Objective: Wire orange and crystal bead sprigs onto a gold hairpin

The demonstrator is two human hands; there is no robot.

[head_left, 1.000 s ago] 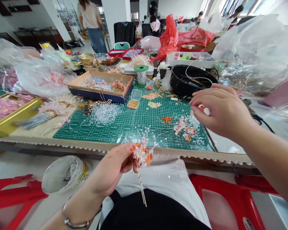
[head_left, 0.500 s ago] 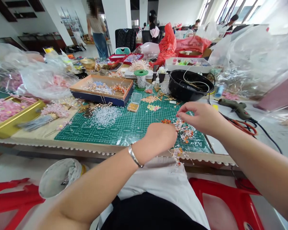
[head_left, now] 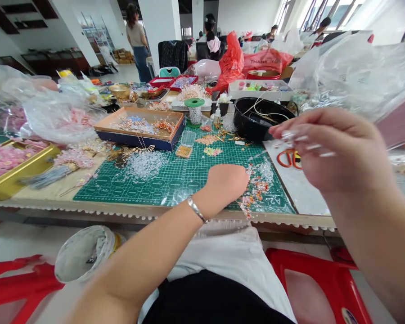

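Note:
My left hand (head_left: 225,182) rests closed on the green cutting mat (head_left: 175,175), holding the beaded hair ornament (head_left: 253,198) of orange and clear beads down near the mat's front right corner. My right hand (head_left: 327,148) is lifted above the mat's right edge, close to the camera and blurred. Its fingertips are pinched together on something thin that I cannot make out. A silver bracelet (head_left: 196,209) circles my left wrist.
A black bowl (head_left: 259,118) with wire, red-handled scissors (head_left: 288,158), a green-topped spool (head_left: 194,108), a shallow box of ornaments (head_left: 141,127), a small bead case (head_left: 185,145), clear beads (head_left: 145,163), a gold tray (head_left: 16,167) and plastic bags crowd the table. People work behind. Red stools stand below.
My left hand moved from my lap up onto the mat with the ornament. My right hand dipped to the bead pile, then rose toward the camera, pinched.

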